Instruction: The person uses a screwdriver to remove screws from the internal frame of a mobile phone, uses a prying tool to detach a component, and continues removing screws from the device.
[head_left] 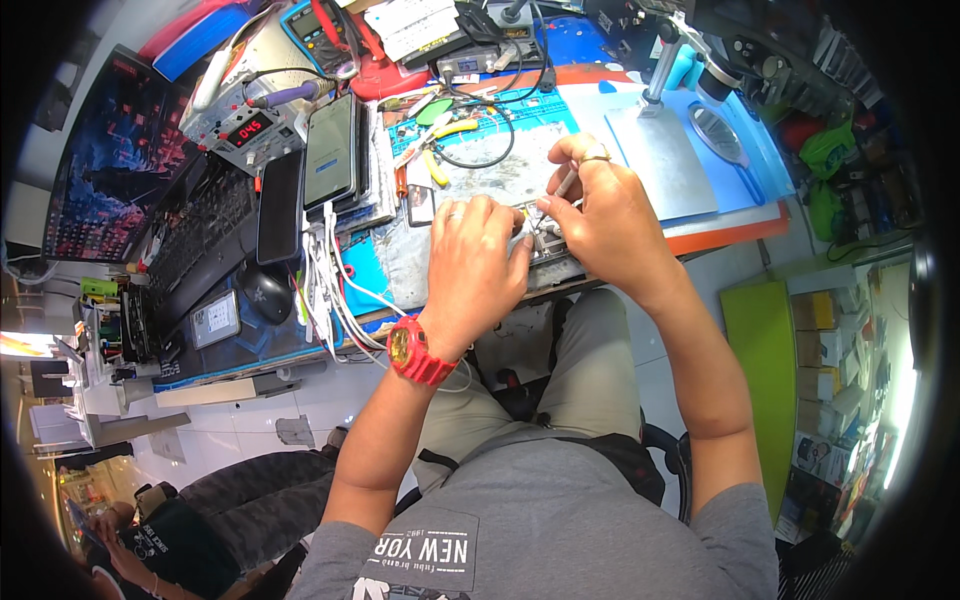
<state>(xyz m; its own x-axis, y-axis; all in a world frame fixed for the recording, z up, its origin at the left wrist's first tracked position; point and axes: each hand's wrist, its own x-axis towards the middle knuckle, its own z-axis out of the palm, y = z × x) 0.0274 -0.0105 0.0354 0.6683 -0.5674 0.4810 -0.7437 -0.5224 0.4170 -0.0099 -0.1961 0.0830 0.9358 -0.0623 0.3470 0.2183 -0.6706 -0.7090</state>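
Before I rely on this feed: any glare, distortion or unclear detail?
Head view: fisheye skews the monitor near the dark rim; a bright strip glares at far right; fine detail on the part by the right hand is too small to tell.

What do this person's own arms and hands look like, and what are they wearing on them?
Both arms come out of short grey sleeves, with the forearms bare. The left hand is ungloved, with a chunky red watch with a yellowish face at its wrist. The right hand is also ungloved and wears a gold-coloured ring.
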